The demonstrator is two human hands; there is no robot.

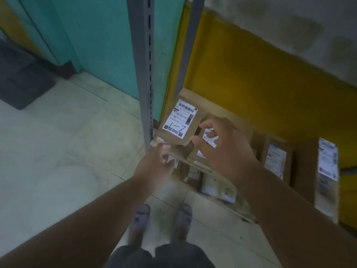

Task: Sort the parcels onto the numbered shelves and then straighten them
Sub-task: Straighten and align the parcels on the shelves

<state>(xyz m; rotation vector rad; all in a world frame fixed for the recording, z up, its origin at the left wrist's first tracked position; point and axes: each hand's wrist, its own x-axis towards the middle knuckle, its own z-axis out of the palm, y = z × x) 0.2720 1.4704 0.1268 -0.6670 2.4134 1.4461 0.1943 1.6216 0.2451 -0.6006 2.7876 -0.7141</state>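
Your left hand [156, 161] is up at the near corner of the shelf, fingers curled at the torn lower-left edge of the brown parcel [190, 113], the one with the white label [179, 119] marked by hand "1-7". It looks like a pinch on that corner, though the blur makes it hard to be sure. Your right hand [222, 144] is half curled with thumb and forefinger spread, at the parcel's right edge and over a smaller labelled parcel [209, 137] beside it; I cannot tell whether it grips anything.

The marked parcel sits tight against the grey upright post [144, 74] at the shelf's left end, lying across other boxes and skewed. More labelled boxes [276, 157] stand along the shelf to your right, against the yellow wall [260, 74].

By my read you're placing or squaring this one. Next, settle it flat and flush with its neighbours, label facing you.
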